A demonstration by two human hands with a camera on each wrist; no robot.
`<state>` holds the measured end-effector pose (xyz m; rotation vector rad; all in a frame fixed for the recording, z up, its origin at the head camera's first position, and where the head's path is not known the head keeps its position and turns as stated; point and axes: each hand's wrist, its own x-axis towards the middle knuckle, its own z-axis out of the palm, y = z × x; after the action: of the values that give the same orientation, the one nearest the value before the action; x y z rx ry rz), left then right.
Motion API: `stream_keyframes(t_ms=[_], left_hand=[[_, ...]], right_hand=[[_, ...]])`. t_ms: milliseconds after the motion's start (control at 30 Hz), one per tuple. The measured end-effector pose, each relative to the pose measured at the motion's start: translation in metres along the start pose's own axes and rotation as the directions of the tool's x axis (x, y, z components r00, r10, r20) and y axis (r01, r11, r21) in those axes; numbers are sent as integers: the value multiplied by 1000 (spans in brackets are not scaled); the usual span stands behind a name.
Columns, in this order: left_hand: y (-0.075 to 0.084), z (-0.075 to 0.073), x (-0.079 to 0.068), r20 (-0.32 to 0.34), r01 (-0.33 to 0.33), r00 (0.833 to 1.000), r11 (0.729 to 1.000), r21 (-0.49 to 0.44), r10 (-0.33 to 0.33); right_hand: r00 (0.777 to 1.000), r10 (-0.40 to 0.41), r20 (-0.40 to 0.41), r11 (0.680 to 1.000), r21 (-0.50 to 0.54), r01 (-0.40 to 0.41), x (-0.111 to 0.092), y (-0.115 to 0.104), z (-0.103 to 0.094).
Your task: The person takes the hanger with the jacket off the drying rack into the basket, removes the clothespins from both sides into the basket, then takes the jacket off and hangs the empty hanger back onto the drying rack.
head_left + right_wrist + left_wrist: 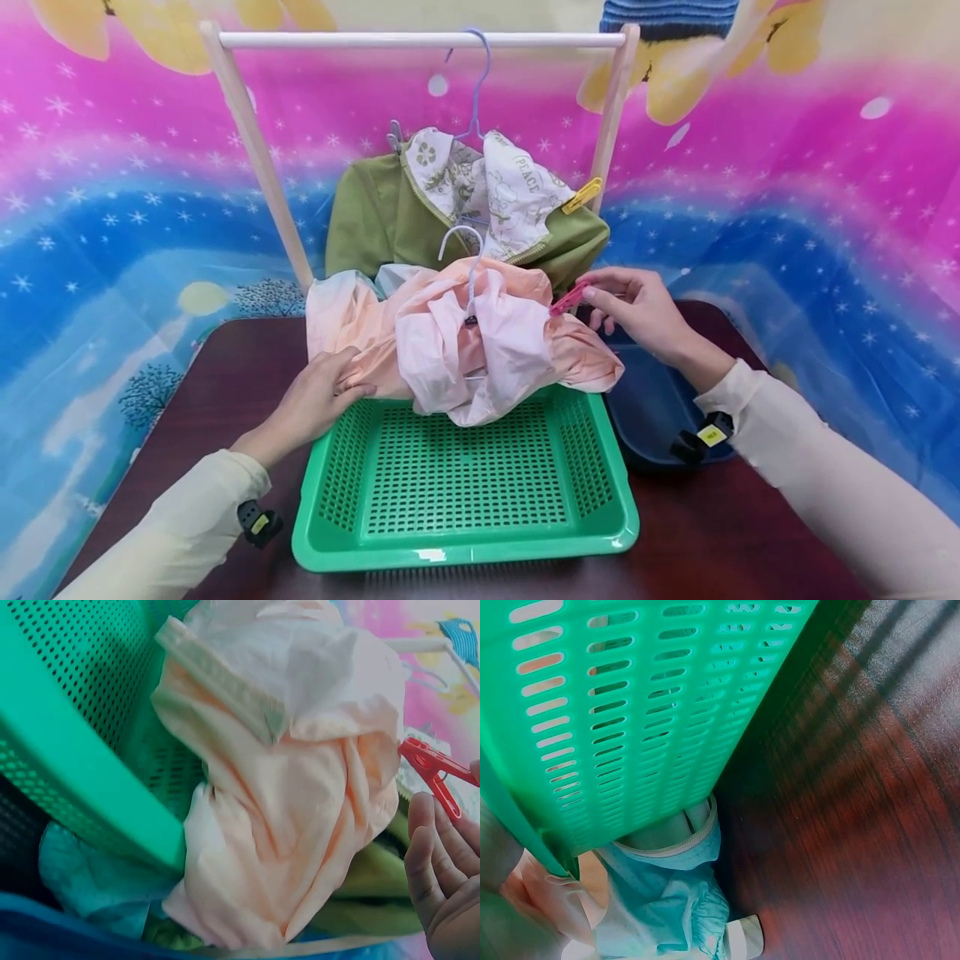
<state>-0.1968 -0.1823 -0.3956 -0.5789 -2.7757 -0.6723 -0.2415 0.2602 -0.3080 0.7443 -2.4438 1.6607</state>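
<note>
there is room from above into the near half of the green basket [465, 553]; the pink garment [513, 333] blocks its far edge, and a dark blue basin [651, 400] sits just beside its right.

"PEACE" [527, 175], recycling sign [426, 153] on white lining [513, 208] of green jacket [366, 208].

Looks like a staged indoor nook, poss. home or studio, can't tell which: closed in w/ printed pink-and-blue snowflake cloth backdrop [315, 108], fitted w/ dk. red-brown wood-grain desk [697, 533] and sm. wooden clothes rail [337, 40] w/ white bar.
</note>
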Motion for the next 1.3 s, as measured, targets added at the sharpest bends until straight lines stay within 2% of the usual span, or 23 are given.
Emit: stream_keyframes(t_ms=[267,533,833,1033,1300], left_hand=[[0,0,0,0,-1,1000,1000,1,1],[-1,1,-1,1,7,1000,1000,2,-7],[-2,2,-1,-9,-1,1000,1000,-1,1],[-1,1,-1,-11,0,1000,1000,1,0],[-1,0,-1,-14,-3,1000,1000,0,3]], right_hand=[[998,49,-40,999,-15,-49,-1,9,-12],[993,117,-34,989,-88,-120,-3,22,-23],[983,180,-44,976,-115,-184,-4,41,-35],[965,260,-37,953,-151,-262,-7,53,-45],[937,348,22,922,-186,-338,-8,76,-58]])
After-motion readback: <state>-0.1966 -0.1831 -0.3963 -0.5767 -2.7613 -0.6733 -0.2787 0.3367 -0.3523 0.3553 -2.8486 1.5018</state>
